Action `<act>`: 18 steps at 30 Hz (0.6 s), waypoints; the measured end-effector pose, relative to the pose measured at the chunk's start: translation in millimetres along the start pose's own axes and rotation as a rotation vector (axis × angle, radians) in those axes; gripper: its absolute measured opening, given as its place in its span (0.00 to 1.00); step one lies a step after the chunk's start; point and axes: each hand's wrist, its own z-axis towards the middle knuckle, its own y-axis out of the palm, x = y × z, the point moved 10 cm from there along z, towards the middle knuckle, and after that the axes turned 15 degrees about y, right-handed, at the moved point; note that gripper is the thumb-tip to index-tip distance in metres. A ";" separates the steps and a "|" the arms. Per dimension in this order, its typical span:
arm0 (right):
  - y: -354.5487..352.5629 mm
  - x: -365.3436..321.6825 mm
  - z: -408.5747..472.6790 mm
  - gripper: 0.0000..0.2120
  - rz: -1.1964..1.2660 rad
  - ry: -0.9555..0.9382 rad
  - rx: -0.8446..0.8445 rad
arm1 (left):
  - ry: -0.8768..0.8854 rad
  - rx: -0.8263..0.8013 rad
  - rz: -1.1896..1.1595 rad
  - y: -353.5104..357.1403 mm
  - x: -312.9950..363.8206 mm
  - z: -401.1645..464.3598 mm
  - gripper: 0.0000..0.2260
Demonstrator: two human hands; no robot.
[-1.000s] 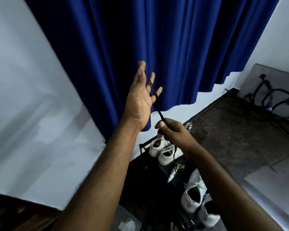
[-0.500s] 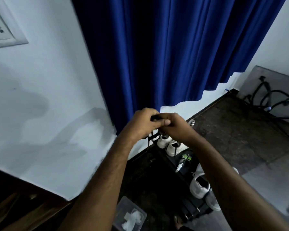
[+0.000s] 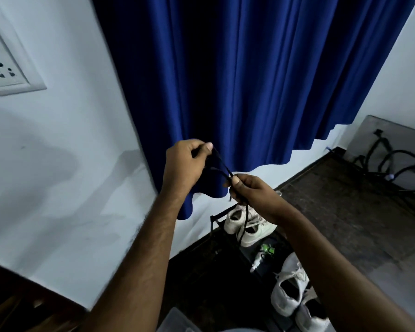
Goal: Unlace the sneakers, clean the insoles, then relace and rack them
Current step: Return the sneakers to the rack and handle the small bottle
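A black shoelace [image 3: 222, 165] is stretched between my two hands in front of the blue curtain. My left hand [image 3: 187, 164] pinches its upper end between thumb and curled fingers. My right hand [image 3: 252, 191] pinches it lower down, and the loose end hangs below that hand over the shoes. A pair of white sneakers [image 3: 248, 224] sits on the dark shoe rack [image 3: 216, 221] under my hands. A second pair of white sneakers [image 3: 295, 293] lies lower right, partly hidden by my right forearm.
A blue curtain [image 3: 249, 80] hangs ahead against a white wall. A wall socket plate [image 3: 3, 68] is at upper left. Black cables [image 3: 391, 159] lie on the dark floor at right. A small white and green bottle [image 3: 261, 255] lies between the pairs. A clear box [image 3: 177, 322] shows at the bottom.
My left hand came down from a raised, open pose and met the right one; now the hands have drawn apart with the lace taut between them. The view shifted slightly.
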 end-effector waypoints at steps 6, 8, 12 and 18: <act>-29.8 21.2 13.5 0.20 -0.084 0.029 0.046 | -0.181 0.420 -0.309 -13.9 -31.8 10.3 0.13; -45.6 37.5 16.4 0.21 -0.105 0.090 0.090 | -0.257 0.519 -0.356 -17.7 -46.6 5.2 0.14; -73.2 63.3 18.3 0.24 -0.210 0.192 0.192 | -0.328 0.527 -0.193 -20.7 -74.5 -9.8 0.14; -69.5 34.5 17.4 0.19 -0.324 0.102 0.187 | -0.668 -0.312 0.504 32.4 -93.8 -51.4 0.29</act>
